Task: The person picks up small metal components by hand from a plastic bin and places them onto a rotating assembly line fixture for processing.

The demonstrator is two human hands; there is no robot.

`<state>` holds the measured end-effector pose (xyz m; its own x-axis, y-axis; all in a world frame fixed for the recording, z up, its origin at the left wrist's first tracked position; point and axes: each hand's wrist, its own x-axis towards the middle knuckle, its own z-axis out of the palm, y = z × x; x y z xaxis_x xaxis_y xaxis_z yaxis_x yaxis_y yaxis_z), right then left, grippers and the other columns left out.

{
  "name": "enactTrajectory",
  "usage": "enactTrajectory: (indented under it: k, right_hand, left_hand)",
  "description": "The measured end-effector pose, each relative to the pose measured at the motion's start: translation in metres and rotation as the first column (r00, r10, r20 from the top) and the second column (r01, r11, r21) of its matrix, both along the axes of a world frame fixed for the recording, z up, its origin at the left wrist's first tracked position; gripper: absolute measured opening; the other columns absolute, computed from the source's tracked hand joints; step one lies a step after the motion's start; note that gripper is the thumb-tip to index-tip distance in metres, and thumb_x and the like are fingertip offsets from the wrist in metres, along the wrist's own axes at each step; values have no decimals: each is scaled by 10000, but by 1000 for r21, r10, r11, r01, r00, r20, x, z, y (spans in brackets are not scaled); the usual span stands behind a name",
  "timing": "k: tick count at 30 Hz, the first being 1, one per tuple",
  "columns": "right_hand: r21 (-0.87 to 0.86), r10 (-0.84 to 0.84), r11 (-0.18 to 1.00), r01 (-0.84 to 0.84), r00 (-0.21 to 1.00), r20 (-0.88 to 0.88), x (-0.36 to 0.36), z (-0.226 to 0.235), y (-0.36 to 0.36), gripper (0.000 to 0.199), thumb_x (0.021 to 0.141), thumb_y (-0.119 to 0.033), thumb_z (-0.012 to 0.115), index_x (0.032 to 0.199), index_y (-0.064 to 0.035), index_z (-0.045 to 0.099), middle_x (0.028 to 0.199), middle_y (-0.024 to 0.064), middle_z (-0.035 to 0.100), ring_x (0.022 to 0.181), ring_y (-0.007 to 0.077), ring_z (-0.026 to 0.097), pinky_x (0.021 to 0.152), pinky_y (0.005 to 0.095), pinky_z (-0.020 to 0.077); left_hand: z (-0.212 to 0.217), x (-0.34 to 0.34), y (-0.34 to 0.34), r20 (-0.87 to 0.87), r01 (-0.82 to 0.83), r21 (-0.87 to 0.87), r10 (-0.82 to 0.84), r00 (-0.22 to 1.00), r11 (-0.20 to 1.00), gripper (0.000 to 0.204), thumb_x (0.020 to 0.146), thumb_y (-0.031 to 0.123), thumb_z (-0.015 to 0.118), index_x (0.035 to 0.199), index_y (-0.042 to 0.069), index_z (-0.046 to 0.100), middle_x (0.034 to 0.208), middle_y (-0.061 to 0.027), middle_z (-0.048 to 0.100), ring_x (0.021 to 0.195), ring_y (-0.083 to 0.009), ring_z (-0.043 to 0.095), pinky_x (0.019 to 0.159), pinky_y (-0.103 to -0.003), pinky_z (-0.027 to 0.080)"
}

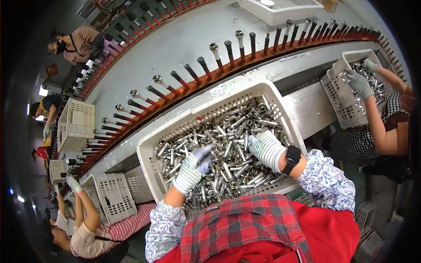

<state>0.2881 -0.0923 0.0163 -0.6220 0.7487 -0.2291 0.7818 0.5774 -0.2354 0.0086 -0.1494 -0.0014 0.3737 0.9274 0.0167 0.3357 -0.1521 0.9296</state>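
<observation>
A large off-white plastic basket [289, 115] sits in front of me, heaped with shiny metal fittings [228, 168], short tubes with nut-like ends. My left hand [188, 172], in a striped knit glove with grey fingertips, reaches over the left middle of the heap. Its fingers point to the right and are smeared by motion, so whether they hold a fitting is unclear. My right hand [267, 149], gloved alike, is at the right part of the heap. Its fingers curl down among the fittings, tips mostly hidden. A dark watch [293, 157] is on the right wrist.
Beyond the basket, a curved rail [245, 59] carries upright dark handles and metal fittings on red holders. At right, a co-worker's gloved hands [362, 83] are in another basket [333, 90]. More people and baskets [116, 199] line the left. A white tray [280, 13] lies farther back.
</observation>
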Motion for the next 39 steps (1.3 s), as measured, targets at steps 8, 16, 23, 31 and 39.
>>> enactTrajectory:
  k: [8, 16, 23, 31, 39]
  right_hand:
    - [173, 152, 972, -158, 987, 51, 24, 31, -12, 195, 816, -74, 483, 974, -11, 578, 936, 174, 602, 787, 297, 606, 630, 411, 450]
    - [103, -11, 993, 49, 940, -341, 45, 39, 0, 245, 742, -68, 570, 984, -36, 557, 904, 150, 564, 821, 324, 590, 700, 423, 481]
    - [210, -70, 977, 43, 990, 123, 48, 20, -6, 170, 756, -74, 520, 914, -23, 559, 714, 114, 586, 634, 251, 605, 546, 361, 451]
    - [-178, -159, 980, 88, 885, -437, 41, 59, 23, 205, 859, -186, 557, 981, -21, 560, 809, 103, 625, 710, 231, 619, 632, 346, 481]
    - [-651, -649, 759, -6, -82, -756, 68, 55, 108, 375, 906, -341, 576, 1114, -30, 612, 753, 23, 616, 654, 70, 557, 577, 202, 444]
  left_hand:
    - [52, 60, 140, 455, -177, -24, 169, 875, 984, 371, 881, 185, 612, 1162, -22, 487, 1142, -174, 596, 1064, -234, 580, 944, -348, 452]
    - [36, 113, 288, 768, -353, 17, 214, 604, 935, 253, 866, -3, 584, 1113, 14, 531, 1065, -133, 618, 1010, -227, 596, 919, -321, 483]
    - [0, 92, 334, 316, -527, 192, 457, 832, 828, 197, 882, -7, 566, 1074, 35, 546, 1040, -90, 649, 939, -174, 616, 912, -307, 469]
    - [-6, 48, 302, 94, -472, 137, 463, 881, 871, 232, 890, 28, 529, 1120, 44, 552, 1021, -81, 652, 904, -172, 610, 852, -306, 463]
    - [-8, 39, 146, -43, -291, 544, 372, 927, 787, 426, 839, 117, 582, 1253, 86, 488, 1229, -182, 539, 1096, -324, 552, 956, -383, 441]
